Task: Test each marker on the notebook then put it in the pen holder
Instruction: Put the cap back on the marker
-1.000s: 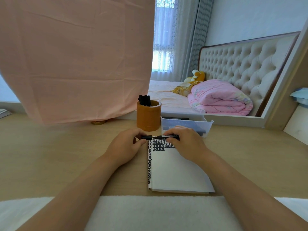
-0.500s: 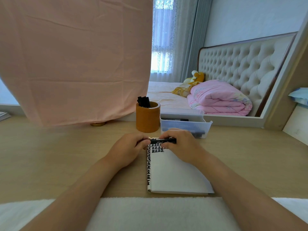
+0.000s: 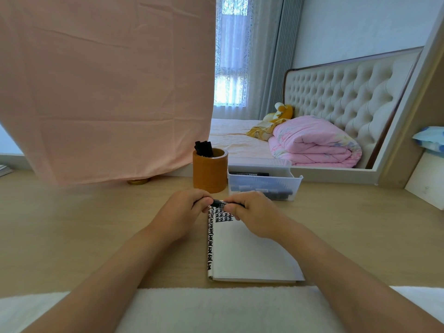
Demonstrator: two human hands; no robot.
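Observation:
A black marker (image 3: 219, 203) lies level over the top edge of the open notebook (image 3: 249, 255), held at both ends. My left hand (image 3: 182, 212) pinches its left end, which looks like the cap, and my right hand (image 3: 254, 212) grips its barrel. The white page carries rows of black test marks near the top and down its left margin. Behind my hands stands the brown round pen holder (image 3: 210, 171) with several black markers in it. A clear plastic box (image 3: 264, 182) to its right holds more markers.
A pink cloth (image 3: 103, 87) hangs over the left back of the wooden desk (image 3: 72, 224), with a small gold base (image 3: 138, 181) under it. A mirror frame (image 3: 336, 175) runs along the back. A white towel (image 3: 216, 308) lies at the near edge.
My hands have drawn together along the marker, so the gap between cap and barrel has closed. Both hands stay over the notebook's top edge.

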